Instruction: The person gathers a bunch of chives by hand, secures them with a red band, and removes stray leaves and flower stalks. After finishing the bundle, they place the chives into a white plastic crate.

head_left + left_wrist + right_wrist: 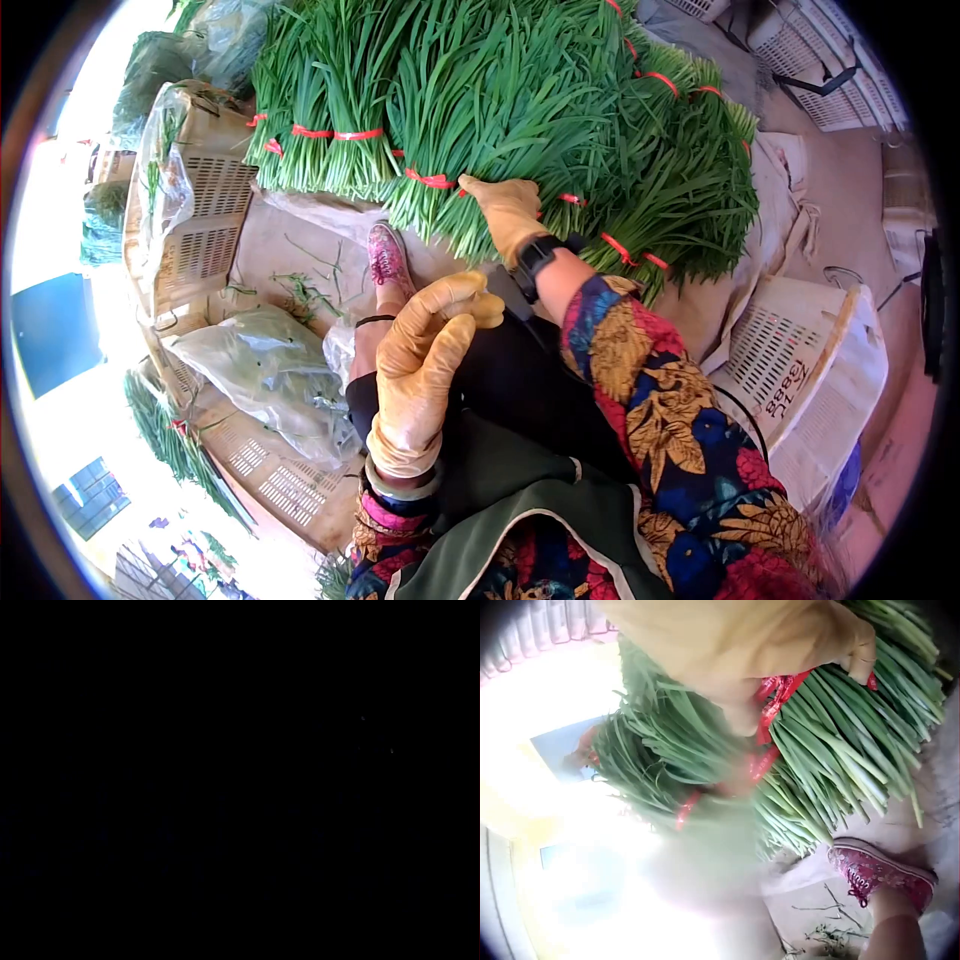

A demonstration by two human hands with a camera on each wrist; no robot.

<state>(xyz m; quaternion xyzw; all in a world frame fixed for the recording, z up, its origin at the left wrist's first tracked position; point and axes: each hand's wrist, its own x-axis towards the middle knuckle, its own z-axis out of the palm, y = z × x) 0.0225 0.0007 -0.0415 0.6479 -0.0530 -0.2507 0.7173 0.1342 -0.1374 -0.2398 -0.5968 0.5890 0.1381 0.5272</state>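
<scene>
Both hands wear yellowish rubber gloves. My right hand [505,212] grips a bundle of garlic chives [480,130] near its cut ends, at the red tie. In the right wrist view, fingers and thumb [861,656] bend round the chives [832,724] beside a crinkled red tie [780,697]. My left hand [415,375] is held up over the lap, its fingers loosely curled toward the thumb, with nothing seen between them. Several more tied chive bundles [335,150] lie packed together in front. The left wrist view is almost wholly black.
A plastic crate [205,215] stands at the left, with a clear plastic bag [270,370] of greens nearer me. Another white crate [790,350] is at the right. Loose leaves [305,293] lie on the ground sheet near a pink shoe [388,258].
</scene>
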